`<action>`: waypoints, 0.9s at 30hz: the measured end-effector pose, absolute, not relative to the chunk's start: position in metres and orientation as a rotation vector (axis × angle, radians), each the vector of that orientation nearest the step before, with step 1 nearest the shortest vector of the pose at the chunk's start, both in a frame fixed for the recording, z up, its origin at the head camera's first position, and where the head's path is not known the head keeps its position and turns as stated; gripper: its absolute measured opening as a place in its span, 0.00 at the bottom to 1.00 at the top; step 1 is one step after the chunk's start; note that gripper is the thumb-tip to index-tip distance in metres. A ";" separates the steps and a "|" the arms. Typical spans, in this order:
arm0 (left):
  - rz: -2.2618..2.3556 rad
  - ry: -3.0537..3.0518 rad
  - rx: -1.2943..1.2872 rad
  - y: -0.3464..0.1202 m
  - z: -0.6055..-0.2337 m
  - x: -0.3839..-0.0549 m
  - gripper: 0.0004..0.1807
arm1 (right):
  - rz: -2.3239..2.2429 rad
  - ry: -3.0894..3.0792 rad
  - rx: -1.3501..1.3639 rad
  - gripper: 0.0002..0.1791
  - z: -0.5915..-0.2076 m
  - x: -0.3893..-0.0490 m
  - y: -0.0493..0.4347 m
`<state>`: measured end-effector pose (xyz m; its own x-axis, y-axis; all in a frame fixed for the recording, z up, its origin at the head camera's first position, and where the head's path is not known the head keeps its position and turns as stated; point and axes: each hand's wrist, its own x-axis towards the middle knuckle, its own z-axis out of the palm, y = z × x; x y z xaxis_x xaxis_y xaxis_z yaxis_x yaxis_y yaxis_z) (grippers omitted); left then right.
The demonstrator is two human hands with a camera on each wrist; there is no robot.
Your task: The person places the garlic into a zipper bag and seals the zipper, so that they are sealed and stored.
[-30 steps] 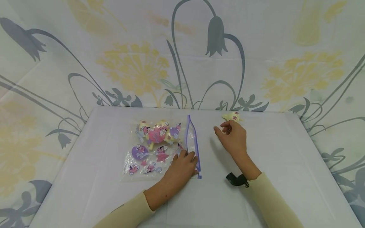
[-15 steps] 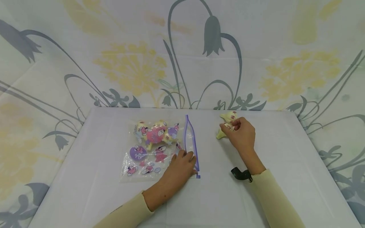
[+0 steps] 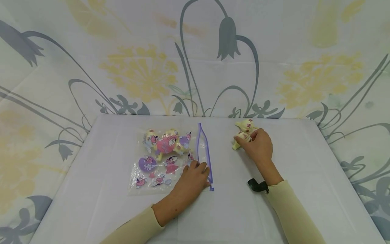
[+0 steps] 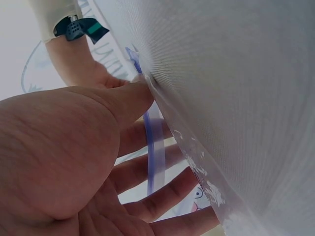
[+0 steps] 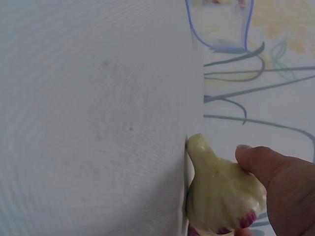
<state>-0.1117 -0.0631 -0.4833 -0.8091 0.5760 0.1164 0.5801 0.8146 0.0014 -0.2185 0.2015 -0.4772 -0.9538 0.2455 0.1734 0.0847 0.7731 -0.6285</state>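
Note:
On the left of the table lies a clear zip bag [image 3: 148, 164] with printed cartoon figures and a purple zip edge [image 3: 208, 149]. Pale garlic bulbs show through its film. My left hand [image 3: 196, 176] holds the bag at its near mouth corner, with thumb and fingers on either side of the purple strip [image 4: 150, 157] in the left wrist view. At the back right, my right hand [image 3: 259, 144] pinches a garlic bulb [image 3: 242, 136] with purple marks. The bulb [image 5: 221, 189] fills the lower part of the right wrist view, its stem pointing up.
Another garlic bulb [image 3: 245, 125] lies just behind the held one, close to the table's far edge. A black wrist camera [image 3: 257, 185] sits at the right cuff. The white table [image 3: 228, 217] ends against a flower-printed cloth [image 3: 201, 67].
My right hand has shifted slightly right and its fingers have come onto the front garlic bulb, which was hidden behind the hand earlier. The left hand and the bag stay in place.

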 end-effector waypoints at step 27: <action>-0.053 -2.905 -0.923 -0.063 -0.480 -0.110 0.28 | 0.965 -2.752 -0.232 0.26 -0.478 -0.219 0.203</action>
<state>-0.1105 -0.0632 -0.4797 -0.8128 0.5742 0.0986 0.5774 0.8165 0.0048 -0.2193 0.2029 -0.4779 -0.9642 0.2183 0.1503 0.0766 0.7723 -0.6306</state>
